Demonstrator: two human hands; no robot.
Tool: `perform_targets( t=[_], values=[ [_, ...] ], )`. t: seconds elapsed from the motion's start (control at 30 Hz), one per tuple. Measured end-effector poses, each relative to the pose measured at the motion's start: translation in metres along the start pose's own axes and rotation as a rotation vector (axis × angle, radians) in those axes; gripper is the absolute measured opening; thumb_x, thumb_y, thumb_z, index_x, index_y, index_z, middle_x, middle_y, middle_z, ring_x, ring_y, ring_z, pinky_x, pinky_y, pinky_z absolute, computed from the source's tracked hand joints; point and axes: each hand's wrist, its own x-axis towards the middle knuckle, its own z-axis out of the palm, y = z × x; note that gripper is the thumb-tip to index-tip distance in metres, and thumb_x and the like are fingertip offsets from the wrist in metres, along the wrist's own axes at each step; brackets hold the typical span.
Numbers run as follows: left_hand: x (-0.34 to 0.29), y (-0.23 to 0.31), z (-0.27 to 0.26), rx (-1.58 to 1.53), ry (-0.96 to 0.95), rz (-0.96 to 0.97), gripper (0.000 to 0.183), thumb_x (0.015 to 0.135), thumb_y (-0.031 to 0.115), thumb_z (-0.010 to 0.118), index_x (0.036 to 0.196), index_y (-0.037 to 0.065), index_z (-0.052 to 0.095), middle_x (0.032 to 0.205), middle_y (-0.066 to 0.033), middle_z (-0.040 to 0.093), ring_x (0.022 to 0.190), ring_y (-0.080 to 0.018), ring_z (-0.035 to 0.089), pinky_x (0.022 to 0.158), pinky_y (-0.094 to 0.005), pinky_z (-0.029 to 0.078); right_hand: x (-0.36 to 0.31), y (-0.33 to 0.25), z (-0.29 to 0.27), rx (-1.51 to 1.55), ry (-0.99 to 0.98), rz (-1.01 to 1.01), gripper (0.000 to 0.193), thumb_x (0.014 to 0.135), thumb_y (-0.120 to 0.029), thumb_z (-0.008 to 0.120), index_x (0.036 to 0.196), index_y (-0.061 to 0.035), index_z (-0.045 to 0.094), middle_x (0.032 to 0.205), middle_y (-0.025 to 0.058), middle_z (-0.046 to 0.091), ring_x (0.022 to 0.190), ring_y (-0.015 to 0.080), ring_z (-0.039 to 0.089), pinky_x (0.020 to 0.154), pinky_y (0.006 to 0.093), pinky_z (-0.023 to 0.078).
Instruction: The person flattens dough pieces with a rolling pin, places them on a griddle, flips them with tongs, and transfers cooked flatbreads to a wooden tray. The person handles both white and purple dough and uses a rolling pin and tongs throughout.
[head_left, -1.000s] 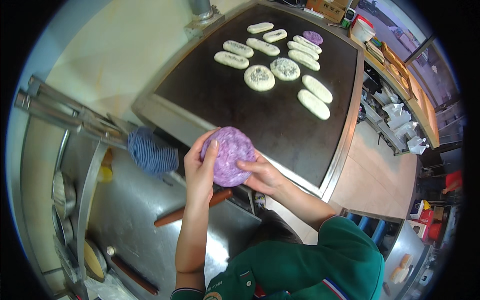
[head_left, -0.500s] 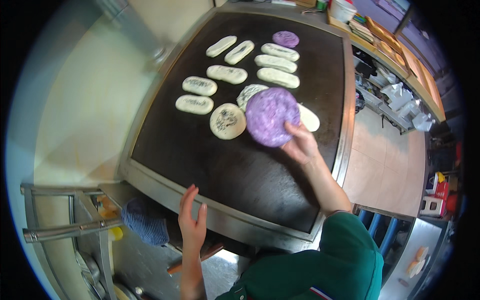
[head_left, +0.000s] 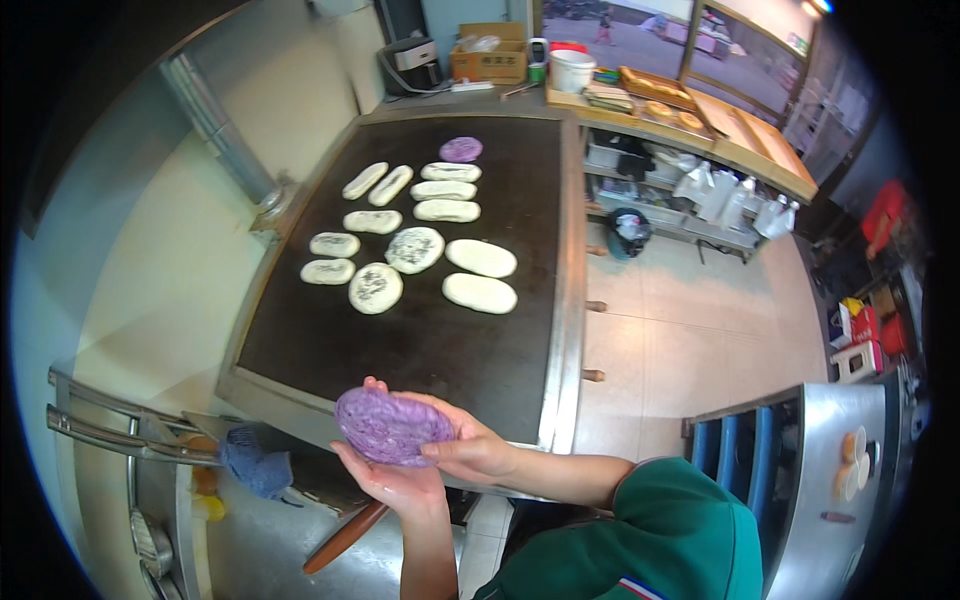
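Observation:
A round, flat purple dough piece is held up in front of me, tilted, just above the near edge of a big black griddle. My right hand grips its right edge, thumb across the front face. My left hand cradles it from below and behind, with fingertips showing past its upper rim. On the griddle lie several pale oval dough pieces, some with dark marks. Two round, dark-speckled ones sit at the middle. A second purple round rests at the far end.
A wooden-handled tool and a blue cloth are near the metal rails at lower left. Bread trays and a white bucket stand at the back right. A steel-topped unit is at my right.
My right hand has brought the purple dough from over the griddle's middle back toward me. My left hand, empty before, now holds it too. The view has tipped up and shifted right.

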Motion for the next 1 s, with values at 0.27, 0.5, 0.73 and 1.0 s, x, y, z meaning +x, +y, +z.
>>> perform_targets(
  t=[0.27, 0.5, 0.73, 1.0],
  values=[
    [-0.081, -0.062, 0.067, 0.042, 0.023, -0.112, 0.045, 0.095, 0.040, 0.039, 0.121, 0.004, 0.049, 0.126, -0.0152, 0.052, 0.117, -0.0281, 0.050, 0.100, -0.0438, 0.040, -0.115, -0.074, 0.011, -0.061, 0.299, -0.120, 0.057, 0.082, -0.003, 0.064, 0.132, -0.0037, 0.038, 0.129, 0.0087, 0.048, 0.121, 0.0199, 0.046, 0.106, 0.0371, 0.034],
    [-0.107, -0.185, 0.151, 0.508, -0.383, -0.145, 0.031, 0.093, 0.011, 0.049, 0.121, 0.000, 0.049, 0.129, -0.0146, 0.050, 0.117, -0.0215, 0.048, 0.101, -0.0363, 0.038, -0.191, -0.204, -0.024, 0.179, 0.351, -0.221, 0.051, 0.087, -0.006, 0.057, 0.134, -0.0041, 0.037, 0.129, 0.0110, 0.048, 0.121, 0.0239, 0.047, 0.106, 0.0419, 0.035],
    [-0.104, -0.382, 0.242, 0.552, -0.578, -0.323, 0.035, 0.094, 0.013, 0.049, 0.126, 0.000, 0.047, 0.129, -0.0126, 0.049, 0.117, -0.0209, 0.047, 0.101, -0.0327, 0.035, -0.266, -0.380, -0.094, 0.098, 0.475, -0.385, 0.048, 0.089, -0.008, 0.055, 0.134, -0.0040, 0.037, 0.131, 0.0114, 0.048, 0.122, 0.0245, 0.047, 0.106, 0.0425, 0.036],
    [-0.042, -0.485, 0.294, 1.310, -1.037, 0.270, 0.053, 0.095, 0.034, 0.041, 0.134, -0.002, 0.039, 0.144, -0.0179, 0.033, 0.135, -0.0343, 0.027, 0.109, -0.0469, 0.021, -0.258, -0.504, -0.164, 0.160, 0.428, -0.338, 0.047, 0.090, -0.009, 0.053, 0.134, -0.0060, 0.038, 0.131, 0.0097, 0.049, 0.122, 0.0227, 0.047, 0.104, 0.0413, 0.036]
  ],
)
